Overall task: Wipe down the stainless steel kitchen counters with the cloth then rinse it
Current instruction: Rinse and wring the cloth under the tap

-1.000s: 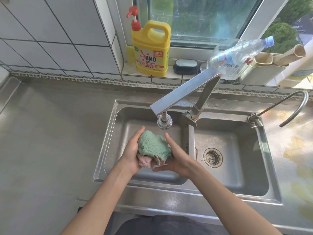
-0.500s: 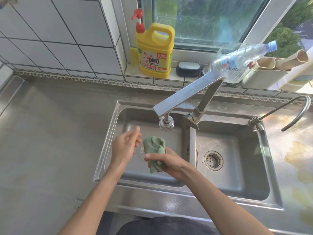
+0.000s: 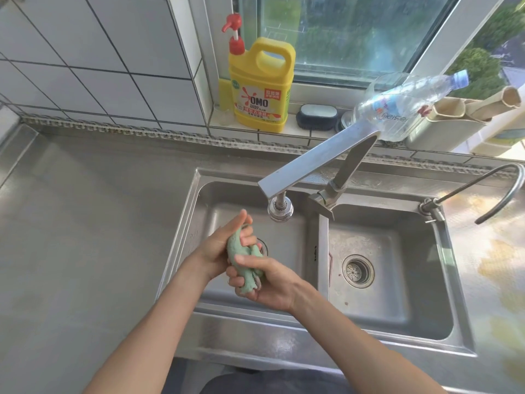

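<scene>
Head view, then: where is the cloth?

— The green cloth is bunched into a twisted roll above the left basin of the steel double sink, near and left of the faucet's round nozzle. Both hands have it.

— How do the hands sit on it?

— The left hand grips the far end of the roll, fingers curled round it, one fingertip standing up straighter than the rest. The right hand grips the near end, thumb laid across the top and fingers wrapped beneath. The two hands touch each other around the cloth.

— Is water running?

— I cannot tell; no stream shows below the nozzle.

— And around the sink?

— The right basin has a round drain strainer. A thin curved tap rises at the sink's far right corner. The stainless counter stretches off to the left. On the tiled ledge at the far side stand a yellow detergent jug with a red pump, a dark brush just right of it, and a clear plastic bottle lying tilted, its cap pointing right. Beige holders sit right of the bottle.
</scene>
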The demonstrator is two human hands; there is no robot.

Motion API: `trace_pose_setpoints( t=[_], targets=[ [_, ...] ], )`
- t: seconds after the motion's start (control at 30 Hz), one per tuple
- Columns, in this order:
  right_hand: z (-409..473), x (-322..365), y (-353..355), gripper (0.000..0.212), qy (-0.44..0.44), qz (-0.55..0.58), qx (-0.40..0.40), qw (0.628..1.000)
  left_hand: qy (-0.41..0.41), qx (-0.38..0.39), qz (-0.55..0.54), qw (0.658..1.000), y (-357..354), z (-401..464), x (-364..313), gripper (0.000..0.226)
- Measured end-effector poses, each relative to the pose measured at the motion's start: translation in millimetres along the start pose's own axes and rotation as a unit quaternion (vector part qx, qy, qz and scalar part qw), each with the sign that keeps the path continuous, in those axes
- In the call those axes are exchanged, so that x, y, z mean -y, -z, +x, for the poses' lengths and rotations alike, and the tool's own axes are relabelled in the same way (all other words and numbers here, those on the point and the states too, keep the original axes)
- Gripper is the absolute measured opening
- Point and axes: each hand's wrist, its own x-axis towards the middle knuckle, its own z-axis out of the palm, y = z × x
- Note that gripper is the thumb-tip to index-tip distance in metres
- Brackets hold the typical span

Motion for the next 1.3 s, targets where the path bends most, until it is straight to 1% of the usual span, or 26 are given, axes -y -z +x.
trace_pose_setpoints(
  t=[0.07, 0.1, 0.17, 0.23, 0.3, 0.33, 0.37, 0.4, 0.47, 0.5, 0.6, 0.7, 0.87, 0.93, 1.0, 1.03, 1.1, 1.13, 1.17, 1.2, 1.23, 1.27, 1.3],
  targets=[
    [1, 1, 4, 0.020, -0.013, -0.120, -0.068, 0.990, 0.003, -0.066, 0.047, 0.997, 3, 5, 1, 0.051],
    [3, 1, 6, 0.022, -0.017, -0.182, -0.106, 0.977, 0.007, -0.099, 0.054, 0.994, 5, 9, 3, 0.051],
    [11, 0, 9, 0.022, -0.023, -0.303, -0.176, 0.936, 0.016, -0.168, 0.058, 0.984, 9, 20, 7, 0.042],
    [25, 0, 13, 0.014, -0.018, -0.428, -0.223, 0.876, 0.024, -0.235, 0.081, 0.968, 12, 33, 11, 0.028],
    [39, 1, 18, 0.005, -0.008, -0.550, -0.243, 0.799, 0.017, -0.300, 0.132, 0.945, 15, 46, 16, 0.019],
    [45, 1, 21, 0.013, -0.016, -0.599, -0.249, 0.761, 0.010, -0.329, 0.164, 0.930, 17, 52, 18, 0.017],
    [50, 1, 24, 0.025, -0.034, -0.636, -0.260, 0.726, 0.002, -0.351, 0.196, 0.916, 18, 58, 21, 0.018],
    [53, 2, 28, 0.032, -0.051, -0.665, -0.268, 0.696, -0.006, -0.363, 0.224, 0.904, 19, 63, 23, 0.017],
    [57, 2, 32, 0.030, -0.062, -0.719, -0.266, 0.639, -0.010, -0.372, 0.278, 0.885, 20, 71, 24, 0.012],
    [59, 2, 33, 0.028, -0.064, -0.740, -0.262, 0.616, -0.006, -0.374, 0.311, 0.874, 23, 75, 24, 0.011],
    [61, 2, 34, 0.031, -0.072, -0.789, -0.257, 0.554, 0.026, -0.377, 0.399, 0.835, 33, 85, 27, 0.024],
    [62, 2, 35, 0.034, -0.089, -0.820, -0.252, 0.506, 0.059, -0.387, 0.443, 0.807, 36, 91, 33, 0.028],
    [60, -7, 36, 0.032, -0.108, -0.863, -0.204, 0.449, 0.120, -0.386, 0.473, 0.782, 36, 85, 43, 0.027],
    [58, -9, 37, 0.033, -0.107, -0.879, -0.179, 0.429, 0.131, -0.380, 0.476, 0.782, 35, 79, 46, 0.027],
    [55, -6, 39, 0.032, -0.105, -0.882, -0.172, 0.427, 0.126, -0.383, 0.455, 0.794, 35, 76, 47, 0.028],
    [53, -3, 39, 0.031, -0.104, -0.876, -0.179, 0.436, 0.116, -0.385, 0.434, 0.806, 33, 75, 45, 0.028],
    [49, 4, 41, 0.028, -0.088, -0.845, -0.220, 0.480, 0.083, -0.392, 0.375, 0.836, 29, 73, 38, 0.033],
    [45, 6, 42, 0.032, -0.064, -0.827, -0.248, 0.500, 0.066, -0.395, 0.341, 0.850, 27, 71, 34, 0.033],
    [40, 7, 42, 0.040, -0.026, -0.816, -0.274, 0.508, 0.050, -0.400, 0.305, 0.863, 23, 68, 30, 0.033],
    [35, 6, 40, 0.046, 0.019, -0.817, -0.294, 0.496, 0.039, -0.401, 0.259, 0.878, 19, 64, 25, 0.033],
    [32, 4, 39, 0.049, 0.057, -0.828, -0.302, 0.469, 0.035, -0.392, 0.195, 0.898, 15, 58, 21, 0.033],
    [28, 2, 36, 0.048, 0.082, -0.838, -0.306, 0.444, 0.042, -0.367, 0.131, 0.920, 9, 51, 16, 0.034],
    [24, 1, 33, 0.045, 0.097, -0.837, -0.313, 0.437, 0.055, -0.326, 0.087, 0.940, 3, 43, 11, 0.035]
  ],
)
